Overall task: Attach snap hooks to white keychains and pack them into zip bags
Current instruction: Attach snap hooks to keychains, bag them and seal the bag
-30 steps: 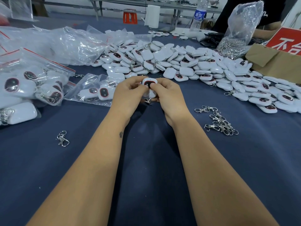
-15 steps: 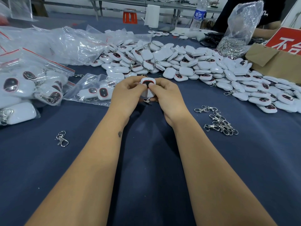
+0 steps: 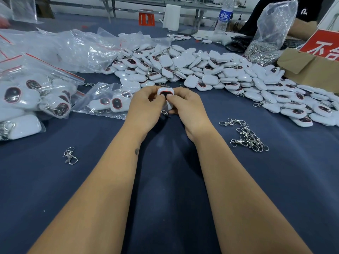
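Both hands (image 3: 166, 107) pinch white keychain (image 3: 165, 92) over navy tbl cloth (image 3: 165, 198); workshop bkgd, orange stool (image 3: 146, 19).

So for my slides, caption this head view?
Both hands hold a white keychain over the table.

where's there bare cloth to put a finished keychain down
Bare cloth lies left of the forearms, around the lone snap hook, and near right, below the hook cluster. Crowded: keychain pile ahead, zip bags far left.
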Motion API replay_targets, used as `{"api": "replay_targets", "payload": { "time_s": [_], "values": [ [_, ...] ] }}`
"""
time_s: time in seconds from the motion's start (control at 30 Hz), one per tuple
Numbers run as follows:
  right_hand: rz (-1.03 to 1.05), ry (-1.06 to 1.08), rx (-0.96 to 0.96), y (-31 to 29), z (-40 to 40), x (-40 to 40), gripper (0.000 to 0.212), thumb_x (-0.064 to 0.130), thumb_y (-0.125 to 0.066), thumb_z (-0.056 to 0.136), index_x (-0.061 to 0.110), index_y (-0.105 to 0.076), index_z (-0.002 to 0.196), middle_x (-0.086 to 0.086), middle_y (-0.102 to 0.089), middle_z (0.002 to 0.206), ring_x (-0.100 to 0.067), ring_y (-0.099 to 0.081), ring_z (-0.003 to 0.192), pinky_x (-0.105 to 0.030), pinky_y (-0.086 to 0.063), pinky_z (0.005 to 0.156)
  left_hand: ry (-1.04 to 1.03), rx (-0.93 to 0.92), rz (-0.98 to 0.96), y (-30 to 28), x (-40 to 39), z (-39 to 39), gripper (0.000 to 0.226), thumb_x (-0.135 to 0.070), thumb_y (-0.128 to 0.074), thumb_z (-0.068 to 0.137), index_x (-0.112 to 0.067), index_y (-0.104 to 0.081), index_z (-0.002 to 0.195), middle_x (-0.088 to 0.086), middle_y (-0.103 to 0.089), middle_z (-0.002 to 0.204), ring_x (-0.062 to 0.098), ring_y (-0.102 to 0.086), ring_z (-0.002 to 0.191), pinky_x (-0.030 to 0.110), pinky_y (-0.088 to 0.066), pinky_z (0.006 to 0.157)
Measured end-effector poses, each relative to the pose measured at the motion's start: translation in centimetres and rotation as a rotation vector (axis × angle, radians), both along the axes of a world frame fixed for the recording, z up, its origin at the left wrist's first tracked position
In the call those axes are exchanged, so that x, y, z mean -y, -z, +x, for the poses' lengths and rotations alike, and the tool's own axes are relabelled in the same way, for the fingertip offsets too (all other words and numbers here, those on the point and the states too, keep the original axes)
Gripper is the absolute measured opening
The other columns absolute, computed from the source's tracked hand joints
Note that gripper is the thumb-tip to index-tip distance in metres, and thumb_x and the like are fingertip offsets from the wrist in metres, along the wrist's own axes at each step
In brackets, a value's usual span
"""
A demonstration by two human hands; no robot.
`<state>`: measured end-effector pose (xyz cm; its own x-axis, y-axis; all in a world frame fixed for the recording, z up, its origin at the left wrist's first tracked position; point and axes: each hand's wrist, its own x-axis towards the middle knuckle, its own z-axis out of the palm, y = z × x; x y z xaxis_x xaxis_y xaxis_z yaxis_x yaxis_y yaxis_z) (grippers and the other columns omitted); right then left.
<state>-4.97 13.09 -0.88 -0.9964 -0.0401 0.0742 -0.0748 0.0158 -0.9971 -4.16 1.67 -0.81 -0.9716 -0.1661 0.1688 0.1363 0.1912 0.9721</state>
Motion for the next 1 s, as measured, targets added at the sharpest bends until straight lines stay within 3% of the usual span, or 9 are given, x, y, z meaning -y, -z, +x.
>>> {"api": "replay_targets", "payload": {
  "time_s": [0.2, 0.23, 0.3, 0.37, 0.53, 0.6, 0.73, 0.9, 1.0],
  "values": [
    [-0.071, 0.038, 0.027, -0.2, 0.0, 0.0, 0.015, 0.007, -0.056, 0.094, 0.009, -0.066, 0.105, -0.007, -0.072, 0.088, -0.013, -0.066, 0.077, -0.026, -0.053, 0.071, 0.032, -0.026, 0.050, -0.3, 0.0, 0.5, 0.017, -0.016, -0.060, 0.093, -0.025, -0.072, 0.101, 0.004, -0.072, 0.095, 0.023, -0.067, 0.089, 0.047, -0.056, 0.088],
    [-0.090, 0.056, 0.022, -0.2, 0.0, 0.0, 0.013, 0.008, -0.057, 0.094, 0.011, -0.066, 0.102, -0.005, -0.072, 0.086, -0.013, -0.066, 0.077, -0.028, -0.053, 0.072, 0.019, -0.037, 0.089, -0.4, 0.0, 0.5, 0.017, -0.017, -0.061, 0.093, -0.026, -0.073, 0.099, 0.000, -0.073, 0.093, 0.023, -0.068, 0.090, 0.045, -0.057, 0.086],
    [-0.141, 0.100, 0.013, -0.3, 0.0, 0.0, 0.008, 0.010, -0.058, 0.095, 0.014, -0.065, 0.097, -0.005, -0.069, 0.087, -0.016, -0.064, 0.075, -0.030, -0.055, 0.074, -0.088, -0.084, 0.103, -0.5, 0.2, 0.3, 0.016, -0.019, -0.060, 0.091, -0.026, -0.073, 0.097, -0.010, -0.071, 0.087, 0.010, -0.065, 0.082, 0.025, -0.052, 0.078],
    [-0.215, 0.133, 0.015, -0.4, 0.1, 0.0, 0.005, 0.011, -0.058, 0.096, 0.015, -0.061, 0.097, -0.009, -0.068, 0.089, -0.020, -0.064, 0.071, -0.028, -0.056, 0.068, -0.257, -0.120, -0.099, -0.3, 0.7, 0.2, 0.014, -0.024, -0.059, 0.089, -0.031, -0.070, 0.096, -0.015, -0.068, 0.089, 0.000, -0.060, 0.079, 0.014, -0.044, 0.069],
    [-0.350, 0.166, 0.046, -0.5, 0.0, -0.1, 0.012, 0.011, -0.058, 0.098, 0.009, -0.057, 0.109, -0.011, -0.068, 0.086, -0.014, -0.066, 0.061, -0.023, -0.057, 0.063, -0.280, 0.001, -0.884, 0.7, 0.9, 0.3, 0.021, -0.030, -0.054, 0.089, -0.015, -0.067, 0.096, 0.006, -0.063, 0.102, 0.030, -0.058, 0.096, 0.034, -0.040, 0.067],
    [-0.386, 0.145, 0.051, -0.4, -0.1, -0.2, 0.013, 0.003, -0.060, 0.095, 0.008, -0.056, 0.106, -0.012, -0.068, 0.087, -0.016, -0.067, 0.067, -0.022, -0.057, 0.067, -0.271, -0.012, -0.999, 0.6, 0.6, 0.3, 0.022, -0.021, -0.052, 0.090, -0.011, -0.067, 0.101, 0.010, -0.063, 0.105, 0.033, -0.058, 0.099, 0.035, -0.039, 0.066],
    [-0.519, 0.095, 0.031, -0.4, -0.1, -0.4, 0.024, -0.013, -0.061, 0.088, 0.007, -0.059, 0.100, -0.009, -0.069, 0.086, -0.013, -0.068, 0.071, -0.023, -0.058, 0.076, -0.250, -0.023, -0.947, 0.6, 0.2, 0.3, 0.025, -0.013, -0.052, 0.087, -0.010, -0.067, 0.106, 0.011, -0.065, 0.104, 0.034, -0.058, 0.098, 0.034, -0.037, 0.068],
    [-0.662, 0.050, 0.019, -0.3, -0.1, -0.2, 0.020, -0.014, -0.058, 0.090, 0.000, -0.060, 0.104, -0.006, -0.070, 0.085, -0.014, -0.070, 0.080, -0.025, -0.058, 0.081, -0.274, 0.026, -0.886, 0.3, 0.6, 0.4, 0.015, -0.014, -0.051, 0.082, -0.002, -0.058, 0.075, 0.012, -0.052, 0.069, 0.035, -0.049, 0.073, 0.034, -0.029, 0.059],
    [-0.659, 0.018, -0.016, -0.4, 0.1, 0.2, 0.022, -0.013, -0.058, 0.091, -0.002, -0.056, 0.109, -0.009, -0.069, 0.090, -0.014, -0.071, 0.082, -0.024, -0.058, 0.080, -0.269, 0.029, -0.628, -0.3, 0.8, 0.9, 0.020, -0.011, -0.052, 0.078, -0.004, -0.058, 0.061, 0.013, -0.050, 0.056, 0.030, -0.043, 0.060, 0.038, -0.033, 0.054]
  ]
}}
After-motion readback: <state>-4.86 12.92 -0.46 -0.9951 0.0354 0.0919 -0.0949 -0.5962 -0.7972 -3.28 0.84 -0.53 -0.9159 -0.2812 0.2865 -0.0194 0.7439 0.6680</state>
